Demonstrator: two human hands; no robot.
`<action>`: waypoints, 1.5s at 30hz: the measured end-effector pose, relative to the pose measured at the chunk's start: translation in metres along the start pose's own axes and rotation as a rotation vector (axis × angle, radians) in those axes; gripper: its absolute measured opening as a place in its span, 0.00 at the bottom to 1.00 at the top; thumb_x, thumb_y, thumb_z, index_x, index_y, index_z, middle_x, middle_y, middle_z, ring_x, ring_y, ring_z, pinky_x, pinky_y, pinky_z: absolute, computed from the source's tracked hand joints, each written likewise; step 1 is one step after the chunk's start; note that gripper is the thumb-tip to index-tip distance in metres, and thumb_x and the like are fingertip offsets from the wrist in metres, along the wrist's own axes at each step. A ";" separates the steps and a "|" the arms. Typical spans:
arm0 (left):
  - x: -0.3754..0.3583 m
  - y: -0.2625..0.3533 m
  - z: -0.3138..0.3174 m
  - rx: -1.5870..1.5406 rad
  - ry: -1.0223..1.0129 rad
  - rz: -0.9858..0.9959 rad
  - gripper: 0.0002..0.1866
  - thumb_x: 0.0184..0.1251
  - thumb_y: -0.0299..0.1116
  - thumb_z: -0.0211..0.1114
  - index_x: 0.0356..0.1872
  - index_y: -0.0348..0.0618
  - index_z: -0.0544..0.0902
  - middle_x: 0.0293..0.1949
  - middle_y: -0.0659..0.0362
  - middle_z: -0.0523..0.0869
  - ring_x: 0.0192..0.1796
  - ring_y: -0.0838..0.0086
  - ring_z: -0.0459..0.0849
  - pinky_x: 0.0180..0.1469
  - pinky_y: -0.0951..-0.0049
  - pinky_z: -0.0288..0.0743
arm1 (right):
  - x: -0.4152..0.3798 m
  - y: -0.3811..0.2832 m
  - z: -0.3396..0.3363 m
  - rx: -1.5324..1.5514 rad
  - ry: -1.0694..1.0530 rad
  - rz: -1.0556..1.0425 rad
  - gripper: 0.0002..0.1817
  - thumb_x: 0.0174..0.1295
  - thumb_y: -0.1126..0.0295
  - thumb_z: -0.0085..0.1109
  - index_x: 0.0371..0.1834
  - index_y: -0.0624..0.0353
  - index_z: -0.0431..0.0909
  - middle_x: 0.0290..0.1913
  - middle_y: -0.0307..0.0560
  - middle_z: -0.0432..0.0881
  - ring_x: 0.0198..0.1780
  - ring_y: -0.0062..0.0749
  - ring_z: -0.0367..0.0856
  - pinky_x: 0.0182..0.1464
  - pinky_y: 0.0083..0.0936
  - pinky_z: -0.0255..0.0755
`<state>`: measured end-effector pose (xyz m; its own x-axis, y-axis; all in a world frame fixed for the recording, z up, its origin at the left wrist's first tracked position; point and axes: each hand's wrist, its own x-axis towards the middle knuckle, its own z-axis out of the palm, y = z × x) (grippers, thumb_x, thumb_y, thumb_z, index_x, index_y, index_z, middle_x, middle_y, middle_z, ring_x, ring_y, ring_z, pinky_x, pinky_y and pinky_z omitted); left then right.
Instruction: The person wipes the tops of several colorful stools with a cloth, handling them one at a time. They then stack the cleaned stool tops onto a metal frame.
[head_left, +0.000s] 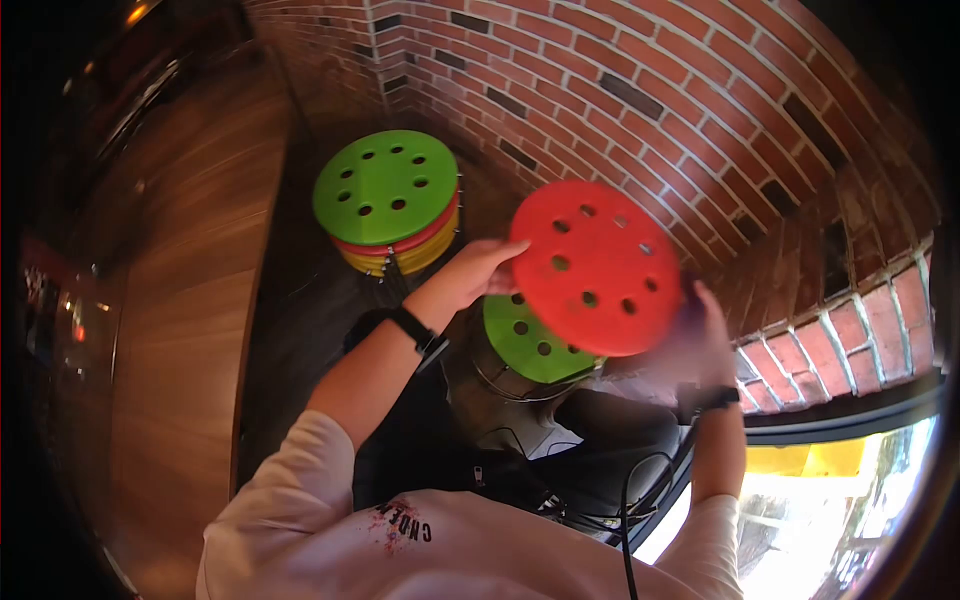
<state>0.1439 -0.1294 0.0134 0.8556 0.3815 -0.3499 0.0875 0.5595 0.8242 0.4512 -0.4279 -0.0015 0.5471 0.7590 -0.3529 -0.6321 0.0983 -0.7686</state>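
Between my two hands is a round red disc (605,285) with a ring of holes, tilted. My left hand (484,272) grips its left edge, thumb on top. My right hand (705,335), blurred, is at its right edge; its fingers are smeared by motion. Beneath the red disc, partly covered by it, a green disc (522,345) with holes lies on a metal wire frame. Farther left stands a stack of round discs, with a green one (385,187) on top and red and yellow ones (436,248) below.
A brick wall (560,80) rises behind the discs. Along the left runs a wooden surface (190,330). Black cables (625,500) hang near my torso, by a dark bag-like object. A bright window (820,500) is at the lower right.
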 end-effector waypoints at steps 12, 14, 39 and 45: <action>-0.116 0.219 0.117 0.133 -0.027 0.597 0.15 0.68 0.35 0.72 0.51 0.40 0.83 0.46 0.59 0.89 0.46 0.71 0.89 0.56 0.67 0.86 | -0.088 -0.183 0.170 -0.286 -0.083 -0.474 0.27 0.73 0.59 0.60 0.69 0.63 0.70 0.61 0.54 0.83 0.59 0.41 0.85 0.61 0.39 0.80; -0.146 0.251 0.127 0.261 -0.007 0.693 0.16 0.73 0.38 0.67 0.53 0.38 0.81 0.48 0.56 0.87 0.50 0.71 0.86 0.59 0.67 0.82 | -0.089 -0.199 0.194 -0.299 -0.138 -0.546 0.27 0.73 0.58 0.60 0.68 0.62 0.70 0.58 0.52 0.84 0.54 0.39 0.87 0.55 0.37 0.84; -0.140 0.239 -0.080 0.138 0.884 0.735 0.13 0.79 0.35 0.55 0.51 0.39 0.82 0.44 0.58 0.89 0.45 0.74 0.87 0.49 0.68 0.80 | 0.128 -0.021 0.379 -0.309 -0.470 -0.486 0.19 0.63 0.70 0.70 0.55 0.65 0.80 0.43 0.44 0.87 0.39 0.29 0.86 0.42 0.28 0.81; -0.100 0.236 -0.114 0.013 0.888 0.824 0.14 0.71 0.23 0.50 0.52 0.34 0.79 0.46 0.52 0.88 0.42 0.67 0.89 0.38 0.65 0.85 | 0.161 -0.002 0.403 -0.283 -0.466 -0.369 0.19 0.63 0.72 0.69 0.55 0.66 0.79 0.44 0.46 0.87 0.41 0.30 0.87 0.44 0.30 0.82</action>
<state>0.0213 0.0487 0.1921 0.0092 0.9947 0.1023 -0.3088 -0.0945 0.9464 0.3194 -0.0469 0.1583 0.3655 0.9133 0.1798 -0.2453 0.2809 -0.9279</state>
